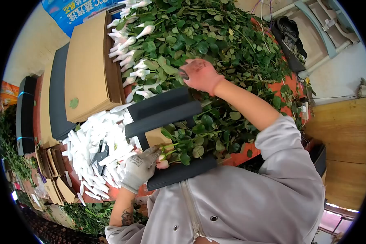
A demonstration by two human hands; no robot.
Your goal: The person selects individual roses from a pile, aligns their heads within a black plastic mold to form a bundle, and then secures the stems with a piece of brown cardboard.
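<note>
My left hand [140, 167], in a pale grey glove, lies beside pink rose heads [163, 164], its fingers stretched out and touching them. Leafy stems [190, 147] run right from these heads, between a black padded strip [183, 173] by my jacket and a cardboard sheet [156, 137]. Another black padded roll [162, 118] lies just beyond. My right hand [201, 75], in a pink glove, is over the big heap of leafy stems [207, 36]. Its fingers are curled; what they hold, if anything, is hidden.
White foam net sleeves [91, 148] lie in a pile at left, with a black tool [100, 157] on top. Behind them stand stacked cardboard sheets [87, 67] and black sheets [60, 93]. Rose heads in white sleeves [128, 42] line the heap's left edge. A wooden panel [339, 150] is at right.
</note>
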